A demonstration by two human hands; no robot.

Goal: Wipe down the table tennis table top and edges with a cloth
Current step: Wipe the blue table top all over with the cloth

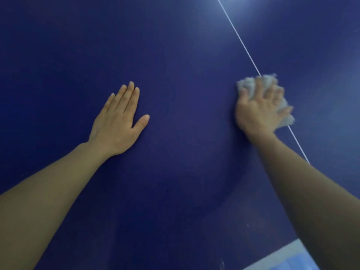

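On the blue table [175, 55], no writing shows, only a thin white line [238, 38]. Left hand [118, 121] lies flat, fingers straight and together, thumb apart, holding nothing. Right hand [259, 112], blurred, presses a crumpled white cloth [247, 84] onto the line with spread fingers, well apart from the left.
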